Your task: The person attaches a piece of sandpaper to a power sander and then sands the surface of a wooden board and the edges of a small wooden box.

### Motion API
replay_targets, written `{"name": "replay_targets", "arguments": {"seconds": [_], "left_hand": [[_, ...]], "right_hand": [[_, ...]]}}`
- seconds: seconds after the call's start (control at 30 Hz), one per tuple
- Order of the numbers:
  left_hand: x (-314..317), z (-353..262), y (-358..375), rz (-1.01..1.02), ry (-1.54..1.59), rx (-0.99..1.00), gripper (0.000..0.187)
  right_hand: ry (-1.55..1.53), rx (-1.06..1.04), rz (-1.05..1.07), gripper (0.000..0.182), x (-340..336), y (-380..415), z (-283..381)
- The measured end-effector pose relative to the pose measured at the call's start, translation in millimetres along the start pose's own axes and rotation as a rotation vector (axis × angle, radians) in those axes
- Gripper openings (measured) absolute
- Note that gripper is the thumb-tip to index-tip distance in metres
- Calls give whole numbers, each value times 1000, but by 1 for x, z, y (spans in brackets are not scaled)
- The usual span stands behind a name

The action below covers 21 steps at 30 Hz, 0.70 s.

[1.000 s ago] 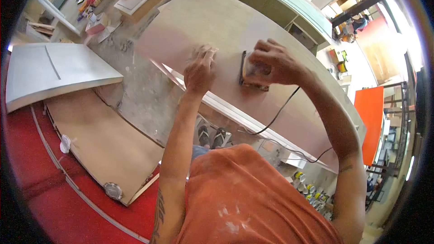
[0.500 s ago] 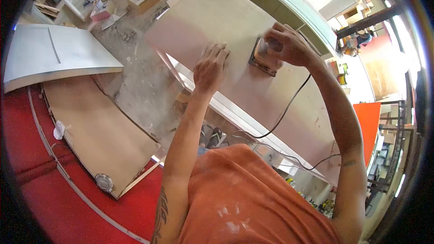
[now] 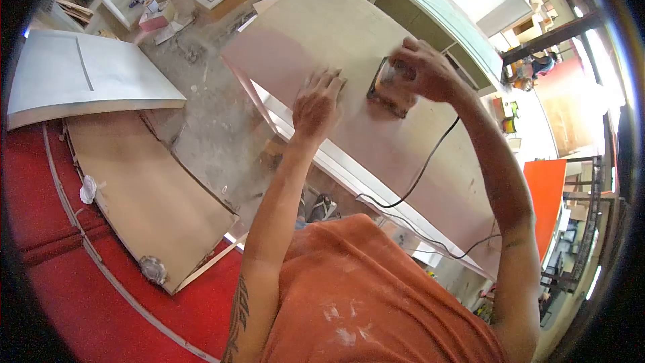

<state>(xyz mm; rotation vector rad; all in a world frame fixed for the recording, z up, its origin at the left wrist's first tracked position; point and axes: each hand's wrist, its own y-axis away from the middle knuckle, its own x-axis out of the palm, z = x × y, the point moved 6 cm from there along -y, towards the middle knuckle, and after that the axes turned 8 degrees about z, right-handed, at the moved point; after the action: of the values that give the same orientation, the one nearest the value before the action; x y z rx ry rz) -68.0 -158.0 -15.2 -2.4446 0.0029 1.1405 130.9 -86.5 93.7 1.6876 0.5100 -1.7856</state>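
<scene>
My right hand (image 3: 423, 70) is wrapped round the top of an electric sander (image 3: 388, 91), a dark-edged tool with an orange-brown body. Its flat base rests on a large pale panel (image 3: 322, 20) with pinkish, dusty patches. From the sander a black cord (image 3: 430, 168) loops over the panel toward my body. To the left of the tool, my left hand (image 3: 317, 104) lies palm down on the same panel, its fingers stretched out and slightly blurred. That hand holds nothing. The underside of the sander is hidden.
At left, a white panel (image 3: 54, 74) and a brown board (image 3: 148, 175) lie over a red surface (image 3: 134, 296). Behind the work panel stands an open cabinet frame (image 3: 416, 17). An orange board (image 3: 544, 195) is at right. A person (image 3: 537, 67) is far off at upper right.
The sander and my right hand have shifted slightly left over the panel. My left hand stays flat, moved a little. The whole view has tilted slightly.
</scene>
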Motion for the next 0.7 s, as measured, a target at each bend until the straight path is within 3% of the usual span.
{"name": "replay_targets", "arguments": {"seconds": [0.13, 0.3, 0.5, 0.6, 0.7], "left_hand": [[0, -1, -2, -46, -9, -4, 29], [2, -1, -1, -30, 29, 27, 25], [0, -7, -5, -3, -73, 87, 22], [1, -6, -5, 16, -32, 59, 21], [1, -4, -5, 14, -86, 97, 28]], "right_hand": [[-65, -50, 62, 36, 0, 10, 38], [9, -25, -42, 34, -5, -6, -13], [26, 305, -169, 33, -18, -41, -90], [27, 590, -173, 42, -26, -48, -106], [47, 611, -239, 45, -15, -51, -85]]}}
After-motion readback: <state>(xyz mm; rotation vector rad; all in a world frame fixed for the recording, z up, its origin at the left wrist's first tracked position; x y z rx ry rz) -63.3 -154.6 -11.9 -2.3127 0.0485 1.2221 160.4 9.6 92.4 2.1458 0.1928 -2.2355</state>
